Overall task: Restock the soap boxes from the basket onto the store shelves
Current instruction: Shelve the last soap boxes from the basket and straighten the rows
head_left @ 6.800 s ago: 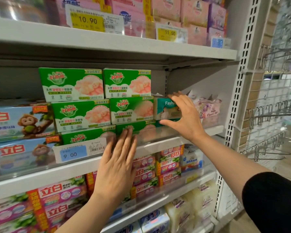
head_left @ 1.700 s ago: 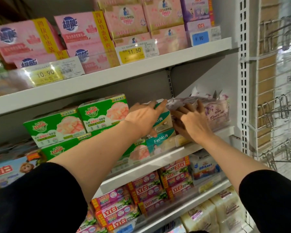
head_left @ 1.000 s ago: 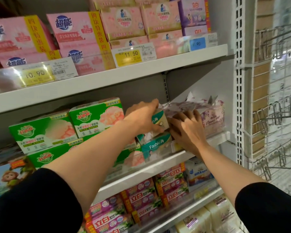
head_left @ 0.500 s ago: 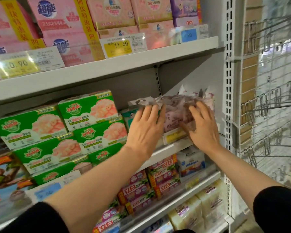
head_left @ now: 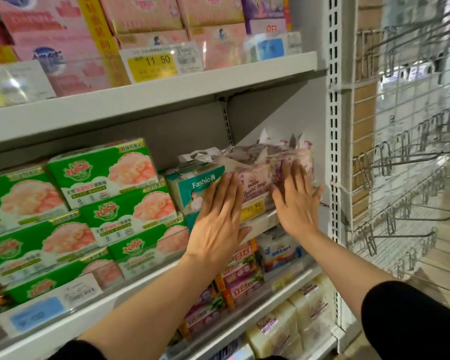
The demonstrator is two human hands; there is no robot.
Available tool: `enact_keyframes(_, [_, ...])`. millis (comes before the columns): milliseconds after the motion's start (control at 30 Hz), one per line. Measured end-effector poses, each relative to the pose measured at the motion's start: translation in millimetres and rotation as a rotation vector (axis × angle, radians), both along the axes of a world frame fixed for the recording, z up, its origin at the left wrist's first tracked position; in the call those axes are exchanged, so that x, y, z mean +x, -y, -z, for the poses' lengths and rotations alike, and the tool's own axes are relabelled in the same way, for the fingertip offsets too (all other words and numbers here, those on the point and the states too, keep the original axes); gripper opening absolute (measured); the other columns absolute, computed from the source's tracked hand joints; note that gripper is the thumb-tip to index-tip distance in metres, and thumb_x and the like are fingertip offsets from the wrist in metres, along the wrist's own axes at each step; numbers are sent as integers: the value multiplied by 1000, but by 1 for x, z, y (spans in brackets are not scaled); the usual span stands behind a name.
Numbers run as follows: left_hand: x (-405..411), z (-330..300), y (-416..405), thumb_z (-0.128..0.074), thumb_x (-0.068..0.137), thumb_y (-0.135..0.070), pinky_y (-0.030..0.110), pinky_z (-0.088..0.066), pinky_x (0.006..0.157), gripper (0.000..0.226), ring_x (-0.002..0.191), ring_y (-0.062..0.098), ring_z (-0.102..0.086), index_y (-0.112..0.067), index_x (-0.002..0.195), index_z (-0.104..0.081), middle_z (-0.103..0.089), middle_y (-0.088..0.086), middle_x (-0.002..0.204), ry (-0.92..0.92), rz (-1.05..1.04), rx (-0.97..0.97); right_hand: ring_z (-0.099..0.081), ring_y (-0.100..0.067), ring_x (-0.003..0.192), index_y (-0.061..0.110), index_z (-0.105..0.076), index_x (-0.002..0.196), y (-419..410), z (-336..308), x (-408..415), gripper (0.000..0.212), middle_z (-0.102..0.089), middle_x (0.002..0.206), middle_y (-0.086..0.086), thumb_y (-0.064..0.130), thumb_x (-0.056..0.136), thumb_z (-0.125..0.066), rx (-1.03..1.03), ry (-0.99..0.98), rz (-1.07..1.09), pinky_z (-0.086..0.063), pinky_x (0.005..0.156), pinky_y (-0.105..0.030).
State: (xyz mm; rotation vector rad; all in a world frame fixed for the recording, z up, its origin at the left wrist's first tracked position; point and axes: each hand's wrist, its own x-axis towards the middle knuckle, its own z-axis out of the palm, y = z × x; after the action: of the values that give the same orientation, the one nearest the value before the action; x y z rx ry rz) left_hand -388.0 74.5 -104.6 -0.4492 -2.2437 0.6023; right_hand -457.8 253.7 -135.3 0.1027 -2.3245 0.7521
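On the left of the middle shelf [head_left: 260,224], your green soap boxes [head_left: 115,203] already sit in neat stacks, so that part looks done. Next to them the teal soap box [head_left: 192,185] stands on the shelf too, touching the green ones. Your left hand [head_left: 218,219] is flat, fingers straight and close together, and it seems to press on the front of the teal box and the edge of the pink soap packs [head_left: 257,178] beside it. It holds nothing. Your right hand [head_left: 296,203] is flat too, fingers spread wide, pressing the pink packs near the right end of the shelf. It looks like you are just pushing things back to make them tidy. The basket is not in the picture, so you cannot tell how many boxes are left in it. The shelf looks pretty full here.
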Motion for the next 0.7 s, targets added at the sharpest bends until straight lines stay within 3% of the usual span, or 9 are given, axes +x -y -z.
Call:
enact_keyframes(133, [14, 3, 11, -52, 89, -54, 51, -4, 120, 86, 149, 36, -6, -3, 152, -22, -15, 19, 160, 27, -3, 18, -14, -26, 146, 14, -22, 150, 4, -25, -5, 85, -25, 156, -10, 53, 83, -55, -10, -204, -13, 3, 114, -55])
enact_keyframes(200, [21, 9, 16, -57, 86, -53, 52, -2, 120, 88, 149, 36, -5, -6, 152, -23, -16, 18, 160, 32, -4, 42, -17, -24, 145, 15, -30, 147, 11, -51, -11, 87, -33, 152, -7, 55, 78, -66, 70, -214, -108, 1, 117, -53])
enact_keyframes(333, [32, 22, 25, -61, 84, -52, 50, 0, 120, 91, 149, 35, -3, -6, 152, -23, -18, 18, 159, 31, -36, 100, -38, -29, 133, 20, -42, 139, 19, -72, -18, 92, -47, 140, -8, 83, 72, -45, 196, -135, -134, -7, 116, -57])
enact_keyframes(433, [34, 24, 24, -60, 84, -52, 51, -1, 120, 92, 149, 35, -3, -4, 152, -21, -20, 19, 158, 43, -59, 109, -43, -27, 128, 17, -53, 128, 13, -64, -18, 96, -55, 132, -7, 88, 68, -27, 221, -164, -85, -8, 116, -53])
enact_keyframes(600, [41, 21, 26, -61, 84, -50, 46, 0, 121, 91, 149, 32, -2, -3, 151, -22, -17, 18, 159, 49, -39, 143, -39, -33, 128, 12, -48, 132, 15, -60, -9, 78, -50, 132, -13, 67, 77, -54, 86, -237, -106, -13, 116, -55])
enact_keyframes(700, [59, 21, 42, -54, 90, -50, 44, 1, 121, 87, 150, 29, 0, 0, 151, -18, -12, 17, 160, 4, -54, 197, -45, -31, 122, 10, -56, 122, 30, -77, 10, 73, -56, 124, -10, 67, 76, -51, 139, -411, -271, -24, 111, -56])
